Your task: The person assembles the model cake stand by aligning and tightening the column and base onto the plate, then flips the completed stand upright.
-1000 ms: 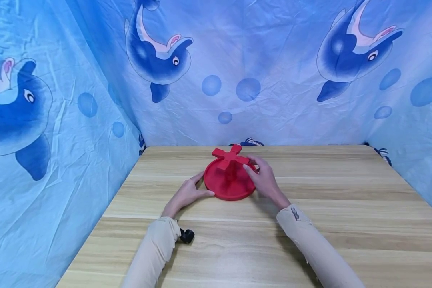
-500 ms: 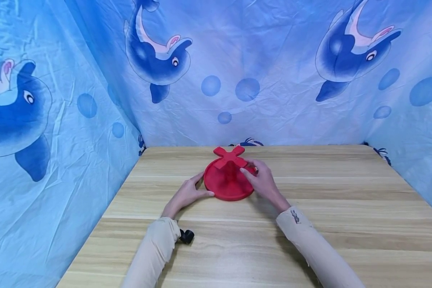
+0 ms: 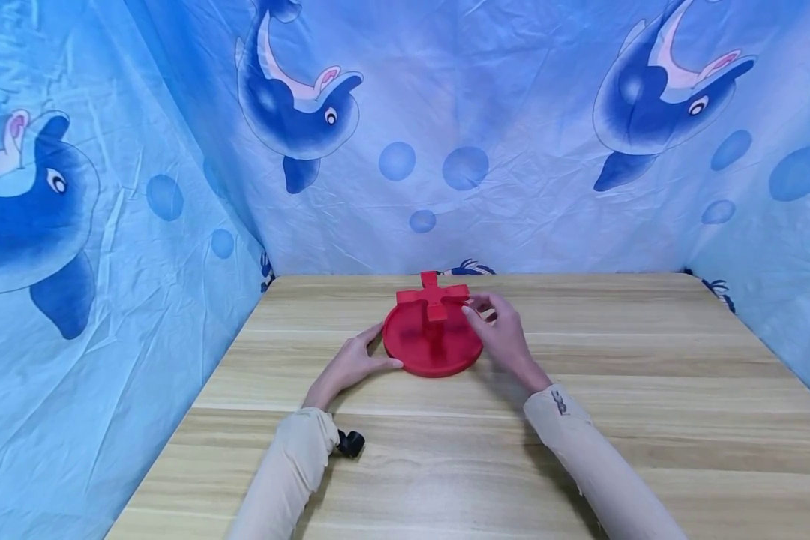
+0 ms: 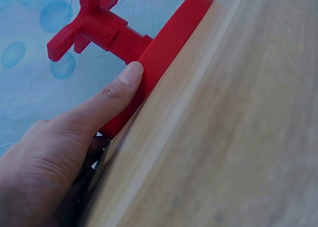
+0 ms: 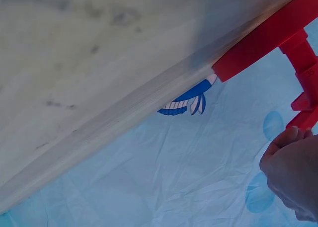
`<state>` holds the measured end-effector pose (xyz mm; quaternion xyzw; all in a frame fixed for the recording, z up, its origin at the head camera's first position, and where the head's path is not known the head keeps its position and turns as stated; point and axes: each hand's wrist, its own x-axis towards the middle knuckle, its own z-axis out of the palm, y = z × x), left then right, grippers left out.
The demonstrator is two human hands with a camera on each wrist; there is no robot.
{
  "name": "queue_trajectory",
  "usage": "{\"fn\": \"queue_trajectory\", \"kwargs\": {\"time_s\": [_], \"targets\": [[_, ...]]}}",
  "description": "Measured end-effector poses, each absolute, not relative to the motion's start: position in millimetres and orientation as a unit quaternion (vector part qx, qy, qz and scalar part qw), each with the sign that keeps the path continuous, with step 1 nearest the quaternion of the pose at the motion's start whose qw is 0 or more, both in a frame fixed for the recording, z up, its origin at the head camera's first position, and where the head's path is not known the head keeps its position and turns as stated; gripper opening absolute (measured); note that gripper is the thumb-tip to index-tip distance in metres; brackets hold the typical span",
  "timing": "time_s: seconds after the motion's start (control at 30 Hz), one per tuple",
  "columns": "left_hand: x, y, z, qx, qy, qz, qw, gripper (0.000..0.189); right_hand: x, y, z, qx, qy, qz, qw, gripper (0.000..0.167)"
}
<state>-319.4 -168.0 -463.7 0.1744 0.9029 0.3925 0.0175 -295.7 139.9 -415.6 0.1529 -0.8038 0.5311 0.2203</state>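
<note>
A red stand [image 3: 439, 358] with a round, rimmed base and a short upright post sits on the table. On top of the post is a red four-armed cross handle [image 3: 433, 295]. My left hand [image 3: 351, 361] grips the base's near left edge; in the left wrist view its thumb [image 4: 112, 95] presses the rim beside the post, the other fingers mostly hidden. At the right, my right hand [image 3: 502, 334] pinches the tip of one cross arm between thumb and fingers, clear of the base. The right wrist view shows those curled fingertips [image 5: 293, 133] at the arm's end.
The wood-grain table [image 3: 405, 465] extends to blue curtains [image 3: 513, 225] printed with dolphins, at the back and both sides. A small black device [image 3: 351, 443] is strapped at the left sleeve's cuff.
The cross handle has turned on its post, from an X-like position half a second ago to arms pointing sideways and front to back. My right hand has shifted slightly right; the left stays still.
</note>
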Motion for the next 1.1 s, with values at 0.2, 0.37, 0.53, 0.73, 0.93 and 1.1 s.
{"fn": "queue_trajectory", "kwargs": {"time_s": [0.2, 0.37, 0.53, 0.73, 0.93, 1.1], "targets": [[-320.1, -169.0, -463.3, 0.179, 0.901, 0.395, 0.015, 0.106, -306.5, 143.4, -416.7, 0.159, -0.803, 0.536, 0.209, 0.047], [-320.1, -169.7, -462.6, 0.185, 0.897, 0.4, 0.015, 0.105, -312.8, 144.0, -416.5, 0.17, -0.811, 0.539, 0.155, 0.058], [-320.3, -169.3, -462.9, 0.188, 0.898, 0.398, 0.017, 0.106, -316.9, 143.1, -416.4, 0.162, -0.815, 0.544, 0.115, 0.065], [-321.7, -169.0, -463.5, 0.192, 0.897, 0.398, 0.014, 0.105, -322.3, 142.4, -416.6, 0.162, -0.815, 0.547, 0.105, 0.063], [-322.0, -168.8, -464.4, 0.194, 0.896, 0.399, 0.014, 0.105, -323.5, 143.1, -418.7, 0.164, -0.806, 0.56, 0.103, 0.058], [-320.7, -169.4, -465.1, 0.189, 0.898, 0.398, 0.014, 0.104, -320.4, 142.7, -418.2, 0.16, -0.805, 0.559, 0.118, 0.053]]}}
